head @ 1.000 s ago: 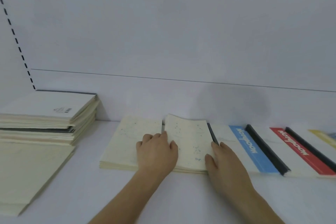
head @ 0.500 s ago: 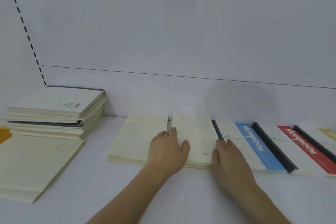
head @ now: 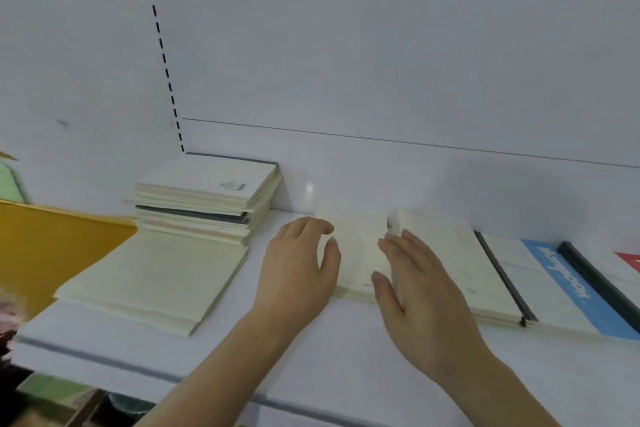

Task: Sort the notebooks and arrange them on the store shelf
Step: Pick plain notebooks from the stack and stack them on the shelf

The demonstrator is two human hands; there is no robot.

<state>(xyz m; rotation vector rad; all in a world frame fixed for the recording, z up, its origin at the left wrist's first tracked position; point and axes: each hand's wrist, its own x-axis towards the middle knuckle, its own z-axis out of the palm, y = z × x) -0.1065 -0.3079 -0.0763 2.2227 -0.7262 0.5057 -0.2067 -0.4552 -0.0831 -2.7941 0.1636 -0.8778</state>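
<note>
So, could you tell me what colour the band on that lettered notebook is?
Blue band, seen in the head view.

On the shelf [head: 311, 374] we count: a stack [head: 207, 198] of cream notebooks at the back left; a flat cream pile [head: 156, 281] before it; two cream notebooks [head: 360, 246] side by side at centre; rightward, a blue-striped notebook [head: 561, 284] with black spine, then a red-marked one [head: 628, 258], cut off by the frame.

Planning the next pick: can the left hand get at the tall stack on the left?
Probably yes: the left hand hovers open beside the tall stack, with only bare shelf between them.
</note>
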